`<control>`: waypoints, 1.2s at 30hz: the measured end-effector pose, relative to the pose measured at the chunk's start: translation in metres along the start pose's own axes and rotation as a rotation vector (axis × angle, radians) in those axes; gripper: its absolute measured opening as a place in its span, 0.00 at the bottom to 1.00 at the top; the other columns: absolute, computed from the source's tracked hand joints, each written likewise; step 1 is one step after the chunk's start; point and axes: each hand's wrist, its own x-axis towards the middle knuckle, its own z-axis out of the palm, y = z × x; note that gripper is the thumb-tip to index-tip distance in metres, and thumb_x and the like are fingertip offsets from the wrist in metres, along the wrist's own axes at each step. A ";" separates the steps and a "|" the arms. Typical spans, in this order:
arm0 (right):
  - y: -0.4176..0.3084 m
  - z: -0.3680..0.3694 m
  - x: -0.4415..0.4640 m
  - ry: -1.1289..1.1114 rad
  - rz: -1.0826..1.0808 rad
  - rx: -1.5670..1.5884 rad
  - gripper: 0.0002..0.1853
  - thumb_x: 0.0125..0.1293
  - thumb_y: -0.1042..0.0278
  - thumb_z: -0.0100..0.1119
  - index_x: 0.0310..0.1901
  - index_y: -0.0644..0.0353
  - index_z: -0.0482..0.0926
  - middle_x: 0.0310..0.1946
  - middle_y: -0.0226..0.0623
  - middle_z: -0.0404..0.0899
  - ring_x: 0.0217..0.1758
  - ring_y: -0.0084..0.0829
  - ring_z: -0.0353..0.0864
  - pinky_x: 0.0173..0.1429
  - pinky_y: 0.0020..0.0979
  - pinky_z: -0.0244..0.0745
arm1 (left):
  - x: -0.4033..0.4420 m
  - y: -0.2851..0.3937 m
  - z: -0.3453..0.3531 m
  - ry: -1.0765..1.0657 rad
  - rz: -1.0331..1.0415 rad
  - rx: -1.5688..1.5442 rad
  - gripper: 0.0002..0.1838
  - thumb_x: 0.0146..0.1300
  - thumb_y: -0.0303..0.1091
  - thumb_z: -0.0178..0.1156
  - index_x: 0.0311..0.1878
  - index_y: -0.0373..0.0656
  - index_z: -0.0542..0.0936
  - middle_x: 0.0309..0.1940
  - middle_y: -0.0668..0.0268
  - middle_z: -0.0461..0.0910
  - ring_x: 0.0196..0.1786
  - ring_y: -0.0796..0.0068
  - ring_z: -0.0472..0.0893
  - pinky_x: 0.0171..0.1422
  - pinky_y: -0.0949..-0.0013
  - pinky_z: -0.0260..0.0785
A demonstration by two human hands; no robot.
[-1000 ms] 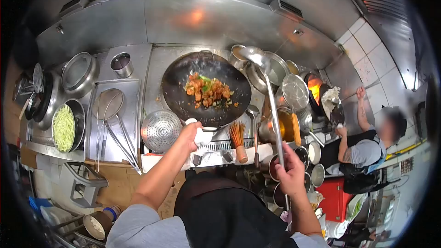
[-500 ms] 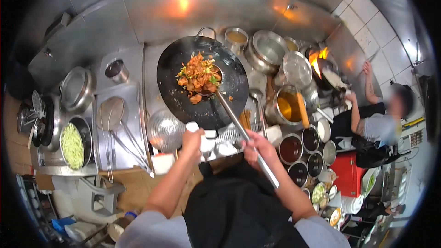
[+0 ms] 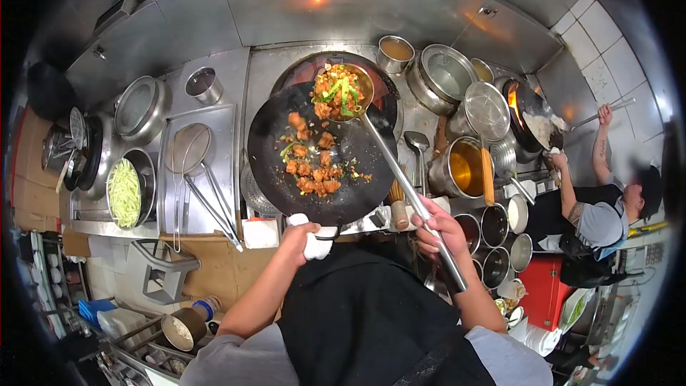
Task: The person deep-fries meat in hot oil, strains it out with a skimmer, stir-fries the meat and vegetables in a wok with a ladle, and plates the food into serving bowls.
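Observation:
My left hand (image 3: 296, 243) is closed around a folded white cloth (image 3: 319, 244) at the near handle of a black wok (image 3: 275, 125). Browned chunks of food (image 3: 314, 179) with bits of green lie scattered in the wok. The long metal handle of a ladle (image 3: 400, 164) is gripped in my right hand (image 3: 441, 231). Over the wok's far side, the ladle's bowl is heaped with brown pieces and green strips (image 3: 334, 93). Behind the wok, part of the round burner opening (image 3: 286, 75) shows.
Left of the wok, strainers (image 3: 189, 149) rest on a metal tray, near a bowl of pale green shreds (image 3: 124, 193). On the right stand a pot of amber liquid (image 3: 466, 168) and several sauce containers (image 3: 494, 225). Farther right, a co-worker (image 3: 593, 204) handles another wok (image 3: 532, 125) beside flames.
The wok has come back toward my body, uncovering the burner behind it. The ladle's bowl has risen away from me, loaded with food, and the remaining chunks have spread in the wok.

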 end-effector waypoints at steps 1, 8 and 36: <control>0.001 -0.001 0.008 0.028 0.003 0.012 0.32 0.67 0.75 0.53 0.73 0.61 0.58 0.41 0.44 0.72 0.17 0.20 0.66 0.18 0.23 0.64 | 0.002 -0.001 -0.003 0.014 -0.013 0.031 0.13 0.59 0.24 0.54 0.47 0.30 0.73 0.41 0.50 0.82 0.41 0.52 0.86 0.45 0.51 0.82; -0.010 -0.039 0.020 -0.115 0.140 0.108 0.33 0.67 0.76 0.52 0.73 0.61 0.57 0.43 0.41 0.72 0.20 0.20 0.66 0.22 0.23 0.67 | 0.005 -0.010 0.006 -0.013 -0.005 -0.097 0.15 0.58 0.25 0.53 0.49 0.30 0.73 0.41 0.50 0.81 0.40 0.53 0.85 0.43 0.53 0.82; 0.068 0.006 -0.007 0.154 -0.101 -0.582 0.38 0.62 0.85 0.54 0.75 0.60 0.57 0.38 0.35 0.75 0.28 0.17 0.71 0.26 0.20 0.69 | -0.013 0.037 -0.012 -0.197 -0.229 -0.225 0.15 0.59 0.23 0.57 0.49 0.27 0.76 0.44 0.49 0.83 0.44 0.54 0.86 0.51 0.56 0.82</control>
